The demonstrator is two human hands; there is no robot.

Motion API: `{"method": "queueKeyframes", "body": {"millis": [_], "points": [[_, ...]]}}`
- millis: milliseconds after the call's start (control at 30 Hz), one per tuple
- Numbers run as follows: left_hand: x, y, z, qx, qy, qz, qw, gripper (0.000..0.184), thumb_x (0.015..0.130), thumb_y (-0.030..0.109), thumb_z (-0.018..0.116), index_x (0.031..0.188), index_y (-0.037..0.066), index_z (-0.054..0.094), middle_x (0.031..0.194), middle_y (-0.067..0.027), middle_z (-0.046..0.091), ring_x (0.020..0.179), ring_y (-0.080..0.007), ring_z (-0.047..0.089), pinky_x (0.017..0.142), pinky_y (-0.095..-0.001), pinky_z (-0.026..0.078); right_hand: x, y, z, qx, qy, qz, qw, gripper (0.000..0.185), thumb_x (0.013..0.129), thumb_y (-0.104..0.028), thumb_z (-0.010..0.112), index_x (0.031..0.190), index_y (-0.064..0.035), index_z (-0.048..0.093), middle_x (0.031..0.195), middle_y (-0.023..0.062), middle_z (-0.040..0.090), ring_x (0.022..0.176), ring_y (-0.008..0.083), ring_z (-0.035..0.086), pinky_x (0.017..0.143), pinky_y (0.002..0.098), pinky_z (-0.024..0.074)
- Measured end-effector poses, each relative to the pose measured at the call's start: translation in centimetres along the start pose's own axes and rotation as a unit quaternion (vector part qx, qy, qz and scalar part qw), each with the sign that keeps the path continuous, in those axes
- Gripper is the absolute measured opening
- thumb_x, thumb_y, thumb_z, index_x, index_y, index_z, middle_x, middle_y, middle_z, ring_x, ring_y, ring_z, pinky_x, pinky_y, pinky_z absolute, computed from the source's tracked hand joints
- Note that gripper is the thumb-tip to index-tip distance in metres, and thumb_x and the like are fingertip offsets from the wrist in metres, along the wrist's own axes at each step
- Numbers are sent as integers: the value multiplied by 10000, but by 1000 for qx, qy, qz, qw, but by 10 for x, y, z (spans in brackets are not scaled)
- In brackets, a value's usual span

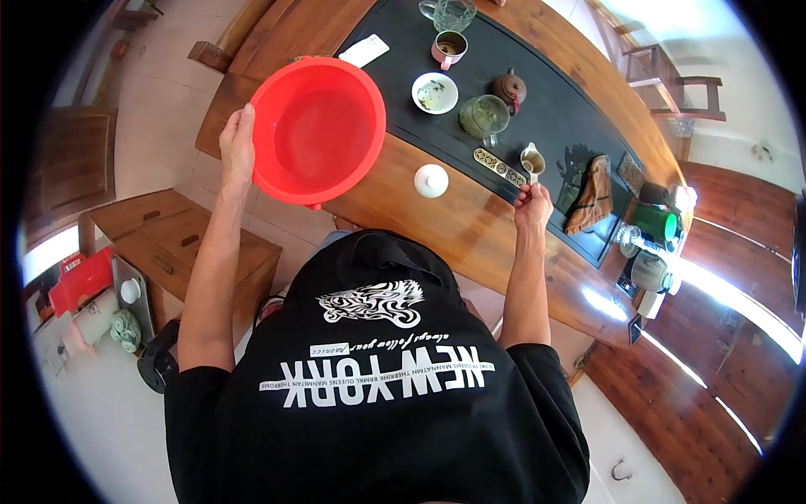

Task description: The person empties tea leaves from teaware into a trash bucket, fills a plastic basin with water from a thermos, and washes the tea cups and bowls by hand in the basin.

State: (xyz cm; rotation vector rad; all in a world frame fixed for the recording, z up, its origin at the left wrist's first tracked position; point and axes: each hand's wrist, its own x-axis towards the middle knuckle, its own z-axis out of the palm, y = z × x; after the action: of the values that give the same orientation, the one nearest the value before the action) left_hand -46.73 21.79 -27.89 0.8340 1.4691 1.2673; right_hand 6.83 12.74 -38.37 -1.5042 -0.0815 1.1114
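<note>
My left hand (238, 147) grips the left rim of a red plastic basin (277, 181), which is tilted so its inside shows, at the near left edge of the table. My right hand (534, 206) is closed on the handle of a small tea strainer (532, 156), over the near edge of the black tea tray (403, 50). Beside the strainer lies a patterned metal strip (499, 166). A glass pitcher (484, 118) with greenish contents and a brown teapot (510, 87) stand farther in. The white bowl (435, 92) holds tea leaves. A white lid (431, 181) rests on the wood.
At the tray's far side are a pink cup (449, 49), a glass mug (453, 13) and a white card-like object (364, 51). A brown cloth (591, 197) lies right, near several jars, one green (653, 222). A wooden cabinet (155, 227) stands left.
</note>
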Motion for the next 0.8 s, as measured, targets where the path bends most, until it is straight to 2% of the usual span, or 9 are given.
{"method": "queueKeyframes", "body": {"millis": [100,200,267,567,633,667,700,767,800], "points": [[-2,5,4,-5,6,1,1000,387,997,348,529,1138,-10,574,1081,-51,627,963,-105,584,869,-266,473,7,8,3,-6,2,12,1000,137,995,-173,491,975,-52,551,746,53,600,584,129,505,492,258,408],[-4,6,6,-4,2,4,1000,386,996,349,531,1140,-7,573,1077,-50,627,959,-106,583,866,-270,475,5,10,7,-32,-2,8,999,161,988,-180,505,972,-29,559,751,61,618,558,112,508,463,241,409],[-9,13,14,-5,21,4,1000,358,1002,345,521,1062,-3,582,958,-32,622,851,-78,564,771,-232,478,1,6,11,-49,-2,3,999,177,978,-183,525,958,-12,564,753,68,633,534,98,509,436,229,407],[-7,9,12,-16,25,3,1000,358,1001,340,522,1077,-4,583,991,-40,627,866,-81,568,782,-231,479,-23,3,11,-217,-21,18,976,321,948,-249,568,1025,63,558,805,111,661,511,108,536,417,228,408],[-7,9,11,-22,24,-1,999,361,1001,341,523,1087,-5,580,997,-41,627,872,-82,570,790,-233,480,-31,10,12,-267,40,-82,959,344,939,-273,588,1020,60,557,779,106,647,478,110,524,400,236,397],[-6,9,11,-26,22,-4,999,365,1001,342,524,1097,-5,578,1002,-42,628,878,-83,571,798,-234,482,-46,6,24,-296,43,-127,946,291,943,-248,591,978,41,589,743,66,614,534,95,516,463,237,412],[-6,9,11,-27,24,-5,999,365,1001,342,524,1097,-5,578,1002,-42,628,878,-83,571,798,-234,482,-48,12,29,-298,41,-127,945,291,943,-248,591,978,41,589,743,66,614,534,95,516,463,237,412],[-5,8,11,-37,18,-6,999,369,1001,341,523,1113,-7,572,1008,-43,628,886,-86,574,805,-237,485,-54,18,48,-322,-76,-267,905,225,949,-200,585,938,22,622,718,28,575,599,84,492,539,239,419],[-5,8,11,-37,19,-6,999,369,1001,341,523,1113,-7,572,1008,-43,628,886,-86,574,805,-237,485,-61,18,62,-347,-104,-239,901,188,947,-159,578,947,18,640,717,22,558,658,79,475,603,243,423]]}}
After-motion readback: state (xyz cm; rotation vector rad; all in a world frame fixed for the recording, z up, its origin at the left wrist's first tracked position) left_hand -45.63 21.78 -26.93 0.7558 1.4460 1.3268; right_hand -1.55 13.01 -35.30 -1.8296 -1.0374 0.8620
